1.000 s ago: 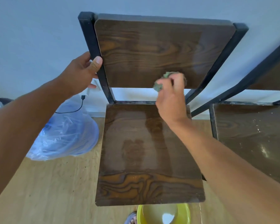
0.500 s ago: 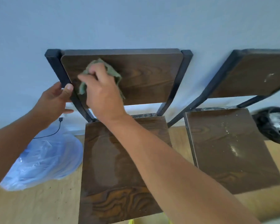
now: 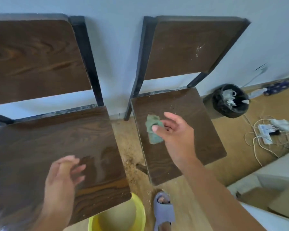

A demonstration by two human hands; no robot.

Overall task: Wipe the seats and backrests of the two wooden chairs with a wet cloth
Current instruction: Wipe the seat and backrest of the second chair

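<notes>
Two dark wooden chairs with black metal frames stand side by side against the wall. The left chair's seat [image 3: 57,147] and backrest [image 3: 35,60] look streaked and damp. On the right chair, the seat [image 3: 203,130] and backrest [image 3: 190,47] carry pale specks. A crumpled green cloth [image 3: 153,130] rests on the right seat, and my right hand [image 3: 175,135] is on it, thumb across the cloth and fingers spread. Over the front of the left seat my left hand [image 3: 62,179] hovers, blurred, fingers loosely curled and holding nothing.
A yellow basin [image 3: 140,212] sits on the floor under the left seat's front corner, next to my foot in a grey slipper [image 3: 163,212]. Right of the chairs are a black bin [image 3: 230,100], a power strip with cables [image 3: 265,132] and cardboard boxes [image 3: 260,197]. Crumbs litter the floor between the chairs.
My right hand left the left chair's backrest and carried the cloth over to the right chair's seat. The left hand let go of the frame and dropped over the left seat.
</notes>
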